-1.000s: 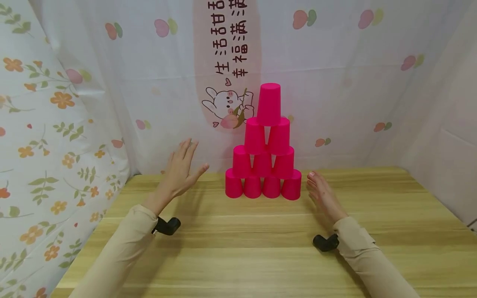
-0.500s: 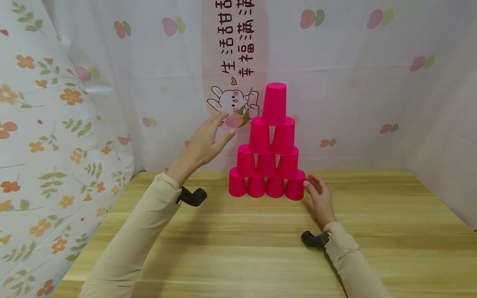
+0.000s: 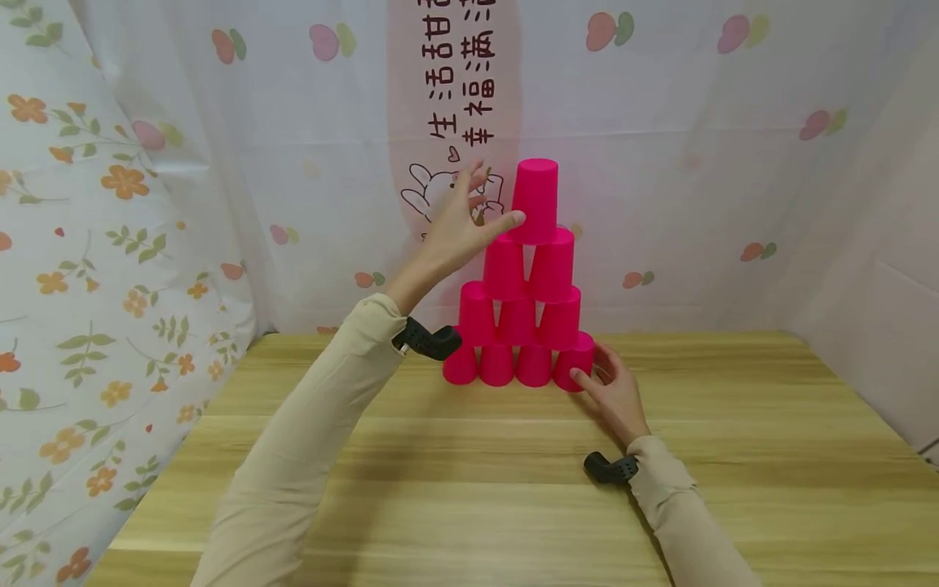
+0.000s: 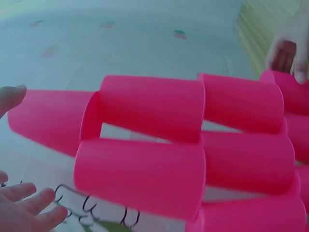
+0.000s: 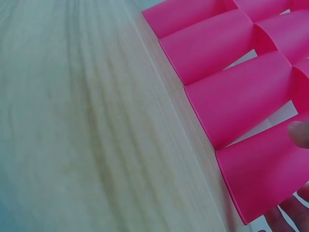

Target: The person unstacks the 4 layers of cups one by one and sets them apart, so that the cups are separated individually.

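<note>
A pyramid of ten bright pink, tapered, smooth-walled cups (image 3: 517, 322) stands near the far edge of the pale, wood-grained worktop (image 3: 469, 489), about midway between its left and right corners; the cups are upturned, narrow ends up, in rows of four, three, two and one. The person's left hand (image 3: 456, 230) is raised beside the bright pink top cup (image 3: 537, 196); its thumb overlaps that cup's lower left side, while its fingers are spread wide and stand apart from the cup in the left wrist view; whether the thumb presses on the wall cannot be told. The right hand (image 3: 618, 397) is low, at the end of the bottom row nearest the worktop's right edge; it holds the bright pink end cup (image 3: 573, 355), thumb against the near wall and fingers curved round the outer side.

Both arms wear beige cloth sleeves (image 3: 293, 456); at each wrist sits a black, bent, tube-like device (image 3: 431, 338), the left one covering part of the bottom row in the head view. Beyond the worktop's far edge hangs a white cloth backdrop (image 3: 689, 204) with fruit prints, dark lettering and a partly hidden rabbit drawing; along the left edge hangs a white curtain with orange flowers (image 3: 95, 285).
</note>
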`<state>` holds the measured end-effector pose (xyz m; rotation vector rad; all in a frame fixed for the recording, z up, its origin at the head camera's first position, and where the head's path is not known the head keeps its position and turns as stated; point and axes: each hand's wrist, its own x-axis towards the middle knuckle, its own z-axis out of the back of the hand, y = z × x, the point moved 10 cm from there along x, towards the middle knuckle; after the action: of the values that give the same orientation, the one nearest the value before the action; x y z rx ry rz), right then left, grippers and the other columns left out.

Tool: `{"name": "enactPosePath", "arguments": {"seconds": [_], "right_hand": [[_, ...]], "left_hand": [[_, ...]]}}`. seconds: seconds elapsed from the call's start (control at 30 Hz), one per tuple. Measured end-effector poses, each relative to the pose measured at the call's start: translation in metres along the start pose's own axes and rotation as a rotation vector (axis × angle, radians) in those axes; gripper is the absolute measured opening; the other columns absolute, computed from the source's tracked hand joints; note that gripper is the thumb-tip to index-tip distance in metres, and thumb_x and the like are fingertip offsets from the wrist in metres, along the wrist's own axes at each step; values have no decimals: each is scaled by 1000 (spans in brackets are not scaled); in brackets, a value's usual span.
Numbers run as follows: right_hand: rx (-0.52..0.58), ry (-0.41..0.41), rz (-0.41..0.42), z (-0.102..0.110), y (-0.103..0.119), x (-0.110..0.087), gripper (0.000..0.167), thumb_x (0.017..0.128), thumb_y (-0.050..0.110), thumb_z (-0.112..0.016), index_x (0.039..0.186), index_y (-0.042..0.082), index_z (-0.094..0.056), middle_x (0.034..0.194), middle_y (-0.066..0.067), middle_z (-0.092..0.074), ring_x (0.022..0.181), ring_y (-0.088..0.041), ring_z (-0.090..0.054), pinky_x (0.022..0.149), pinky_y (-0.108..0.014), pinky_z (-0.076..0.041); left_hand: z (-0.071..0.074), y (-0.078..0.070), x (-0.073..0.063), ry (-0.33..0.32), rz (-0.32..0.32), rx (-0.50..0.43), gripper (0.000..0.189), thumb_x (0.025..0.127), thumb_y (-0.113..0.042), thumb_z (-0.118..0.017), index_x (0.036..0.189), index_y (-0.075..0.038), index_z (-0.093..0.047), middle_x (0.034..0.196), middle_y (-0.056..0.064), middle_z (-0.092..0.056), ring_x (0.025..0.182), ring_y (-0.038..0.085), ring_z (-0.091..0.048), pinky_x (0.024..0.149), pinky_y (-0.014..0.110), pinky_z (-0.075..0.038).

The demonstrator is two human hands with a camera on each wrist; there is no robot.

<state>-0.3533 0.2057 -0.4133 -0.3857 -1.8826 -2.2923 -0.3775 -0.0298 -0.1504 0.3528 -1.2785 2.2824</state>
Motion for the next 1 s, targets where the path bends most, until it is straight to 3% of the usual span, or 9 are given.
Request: {"name": "enactPosePath", "arguments": {"seconds": [0.17, 0.43, 0.7, 0.9, 1.0], "right_hand": [[-49, 33, -10, -4, 0, 2, 68, 84, 20, -70, 140, 3, -36, 134, -16, -45, 123, -30, -43, 103, -42, -34], [-111, 72, 8, -10, 21, -3, 64, 84, 8, -68, 136, -8, -36, 133, -26, -44, 122, -39, -42, 102, -50, -33], [-170, 71, -18, -9, -6, 4, 66, 84, 20, -71, 137, 0, -38, 133, -19, -48, 123, -32, -44, 102, -42, -35], [-183, 73, 3, -8, -8, 5, 65, 84, 24, -70, 136, 1, -40, 132, -17, -49, 122, -31, -45, 101, -43, -36], [-186, 75, -1, -6, -7, 5, 65, 84, 23, -70, 137, 2, -40, 132, -17, -48, 123, -31, -45, 101, -43, -36]], "left_hand": [[-11, -3, 11, 1, 34, -38, 93, 79, -42, -69, 149, -21, -12, 147, 3, -30, 128, 16, -38, 97, 37, -41], [-25, -9, 19, 17, 13, -96, 91, 79, -36, -71, 149, -18, -14, 144, 4, -34, 126, 16, -39, 96, 30, -41], [-29, -8, 20, -1, 12, -138, 85, 79, -32, -72, 145, -15, -21, 141, 1, -37, 123, 15, -41, 91, 28, -44], [-27, -15, 22, -37, -51, -171, 77, 81, -26, -70, 140, -9, -24, 140, 5, -39, 120, 17, -45, 89, 25, -45], [-28, -15, 23, -36, -41, -156, 73, 82, -24, -69, 138, -9, -25, 138, 6, -41, 119, 18, -45, 89, 25, -46]]}}
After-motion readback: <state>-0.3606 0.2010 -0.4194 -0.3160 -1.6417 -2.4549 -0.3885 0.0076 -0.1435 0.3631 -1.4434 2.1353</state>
